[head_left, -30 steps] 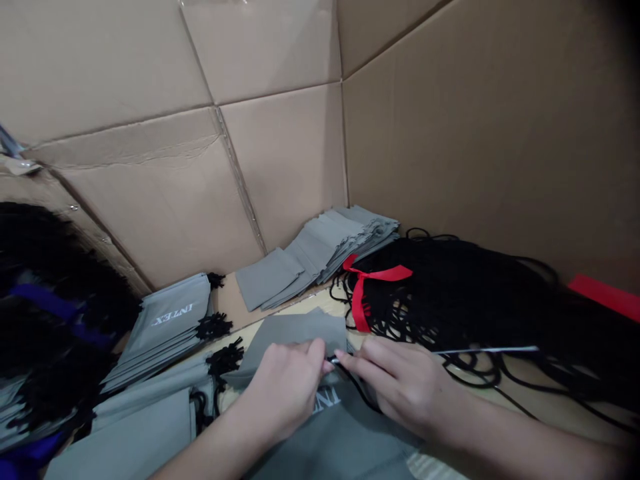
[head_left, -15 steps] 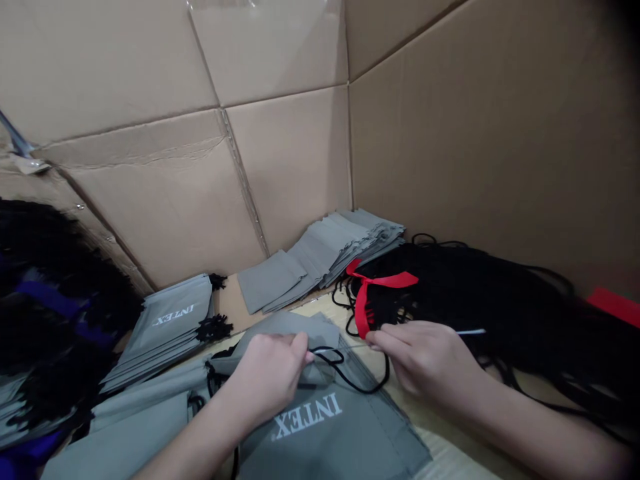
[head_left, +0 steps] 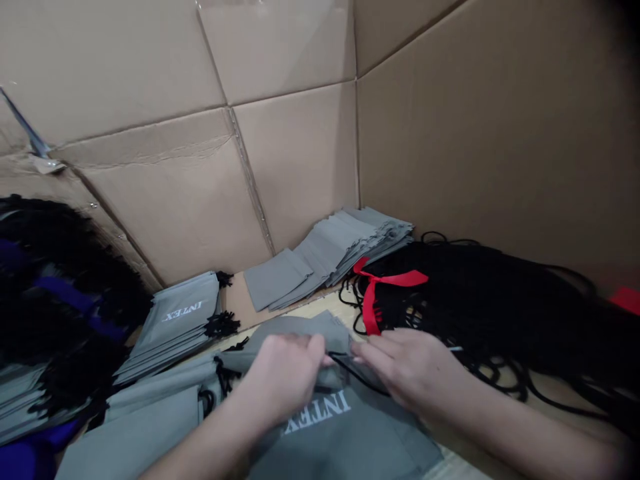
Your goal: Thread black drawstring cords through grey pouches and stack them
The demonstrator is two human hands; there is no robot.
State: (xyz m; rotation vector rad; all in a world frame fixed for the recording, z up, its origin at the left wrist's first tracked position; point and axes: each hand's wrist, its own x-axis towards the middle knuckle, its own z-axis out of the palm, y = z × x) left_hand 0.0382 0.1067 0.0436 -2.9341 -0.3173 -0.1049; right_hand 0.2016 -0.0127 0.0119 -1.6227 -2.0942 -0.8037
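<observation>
My left hand [head_left: 287,373] is closed in a pinch at the edge of a grey drawstring pouch [head_left: 287,325], its fingertips partly hiding the fabric. From those fingertips a black cord [head_left: 356,377] runs right and passes under my right hand [head_left: 415,363]. That hand pinches a thin pale rod [head_left: 455,349]; its end sticks out behind the knuckles and the rest is covered. The fingertips of both hands are close together. Beneath them lie flat grey pouches [head_left: 320,443] with white INTEX lettering, upside down in my view.
Black cords [head_left: 500,287] tied with a red ribbon [head_left: 371,303] lie at the right. Loose grey pouches [head_left: 325,250] fan out at the back. Stacked corded pouches [head_left: 180,320] and a dark bundle with purple bands [head_left: 80,303] are left. Cardboard walls [head_left: 295,153] enclose the back and right.
My right hand has come left, closer to my left hand. Less of the rod shows behind it, and the cord loop between the hands has moved and looks straighter.
</observation>
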